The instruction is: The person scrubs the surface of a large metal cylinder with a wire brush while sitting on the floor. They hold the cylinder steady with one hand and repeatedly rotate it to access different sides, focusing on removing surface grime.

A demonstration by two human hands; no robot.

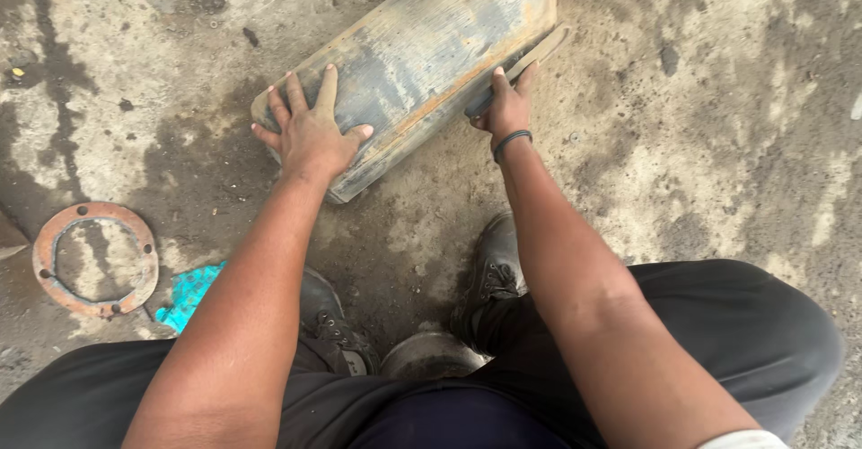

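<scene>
A person squats on a stained, dusty concrete floor [718, 99], seen from their own head looking down past both forearms and dark trousers.

At the far left, a rusty flat metal ring [94, 260] with bolt holes lies on the floor. Just to its right, a crumpled turquoise scrap [190, 294] shows beside the left knee. Two black lace-up shoes [494, 274] are planted between the knees, with a rounded grey metal object [429, 356] on the floor between them, partly hidden.

The left hand [310, 135] lies flat, fingers spread apart, pressing on the near lower end of a worn metal cylinder [422, 54]. The cylinder lies on its side, running from lower left to upper right across the top middle of the view, well ahead of the shoes. Its surface is scuffed blue-grey with rust-orange streaks.

The right hand [507, 108], a black band on its wrist, is closed around the handle of a long flat tool [530, 58], perhaps a file or scraper, laid against the cylinder's right edge where it meets the floor.

Judging from this, the step in hand looks like working the tool along the cylinder's lower side while the left hand steadies it. The next stroke seems to call for firm downward pressure from the left palm so the round body does not roll, and a steady tool angle.
</scene>
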